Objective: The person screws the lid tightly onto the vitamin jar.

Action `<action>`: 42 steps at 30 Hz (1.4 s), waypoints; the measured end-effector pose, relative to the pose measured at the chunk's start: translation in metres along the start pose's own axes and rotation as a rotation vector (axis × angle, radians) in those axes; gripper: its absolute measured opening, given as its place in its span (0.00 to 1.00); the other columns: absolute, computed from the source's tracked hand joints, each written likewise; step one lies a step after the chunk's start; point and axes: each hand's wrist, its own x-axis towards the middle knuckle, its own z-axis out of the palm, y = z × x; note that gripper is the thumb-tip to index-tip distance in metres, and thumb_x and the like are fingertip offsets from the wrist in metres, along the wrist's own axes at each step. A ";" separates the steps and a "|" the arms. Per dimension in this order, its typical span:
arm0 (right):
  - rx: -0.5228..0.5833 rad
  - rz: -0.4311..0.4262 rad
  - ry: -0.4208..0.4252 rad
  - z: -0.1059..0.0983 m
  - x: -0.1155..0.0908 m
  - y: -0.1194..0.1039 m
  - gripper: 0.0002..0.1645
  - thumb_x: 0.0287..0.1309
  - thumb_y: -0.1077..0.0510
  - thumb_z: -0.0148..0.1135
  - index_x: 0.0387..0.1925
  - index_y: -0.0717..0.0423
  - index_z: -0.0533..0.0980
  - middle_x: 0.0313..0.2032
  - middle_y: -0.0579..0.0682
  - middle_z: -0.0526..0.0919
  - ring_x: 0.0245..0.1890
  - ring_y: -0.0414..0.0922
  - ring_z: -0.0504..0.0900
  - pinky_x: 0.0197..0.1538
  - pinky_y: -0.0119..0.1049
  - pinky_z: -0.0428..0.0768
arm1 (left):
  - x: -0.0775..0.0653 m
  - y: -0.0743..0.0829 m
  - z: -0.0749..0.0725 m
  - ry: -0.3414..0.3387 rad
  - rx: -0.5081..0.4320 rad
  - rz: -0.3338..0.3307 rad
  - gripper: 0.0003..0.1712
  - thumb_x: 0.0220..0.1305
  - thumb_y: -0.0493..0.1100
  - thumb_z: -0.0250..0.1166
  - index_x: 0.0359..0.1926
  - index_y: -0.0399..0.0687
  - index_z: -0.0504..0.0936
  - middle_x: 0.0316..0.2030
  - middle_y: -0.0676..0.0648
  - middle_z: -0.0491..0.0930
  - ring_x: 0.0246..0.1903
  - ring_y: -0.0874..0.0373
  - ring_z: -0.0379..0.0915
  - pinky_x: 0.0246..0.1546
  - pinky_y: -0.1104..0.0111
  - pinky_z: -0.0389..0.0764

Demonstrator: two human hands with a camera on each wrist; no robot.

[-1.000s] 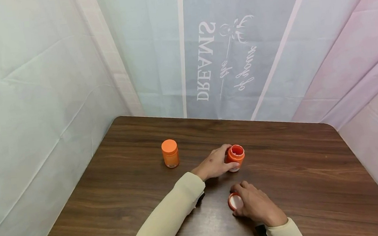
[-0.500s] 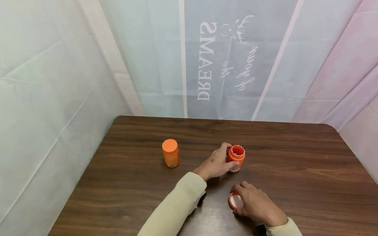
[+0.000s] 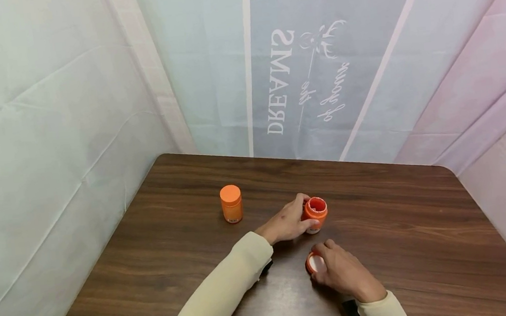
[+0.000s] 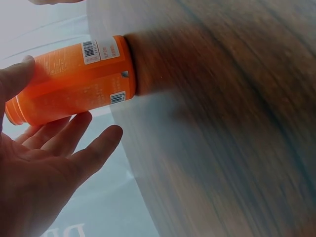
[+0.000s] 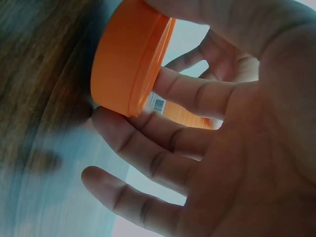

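Note:
An uncapped orange jar (image 3: 315, 218) stands upright on the table, its red inside showing at the mouth. My left hand (image 3: 285, 221) grips it from the left, thumb on the near side and fingers behind. The left wrist view shows barcode labels on the jar (image 4: 81, 79) and its base at the wood. Nearer the front edge, my right hand (image 3: 341, 270) pinches an orange screw lid (image 3: 316, 263) between thumb and fingers, white lining facing up. In the right wrist view the lid (image 5: 126, 59) is held close over the table, with the little finger extended away from it.
A second orange jar (image 3: 231, 204), capped, stands on the table to the left of my left hand. The brown wood table (image 3: 399, 225) ends at a back edge before a printed cloth backdrop (image 3: 300, 73). Pale cloth (image 3: 53, 145) hangs along the left side.
The lid has tilted and shifted slightly away from me in my right hand, the thumb overlapping its lining more. The jar in my left hand has come slightly nearer. The view has shifted a little.

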 end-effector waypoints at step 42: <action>0.118 -0.017 0.230 0.000 0.002 -0.003 0.26 0.50 0.60 0.74 0.52 0.63 0.78 0.42 0.52 0.73 0.35 0.43 0.75 0.38 0.40 0.78 | -0.036 -0.013 -0.026 -0.057 -0.014 0.032 0.31 0.67 0.47 0.68 0.64 0.49 0.64 0.56 0.51 0.75 0.55 0.63 0.71 0.58 0.68 0.73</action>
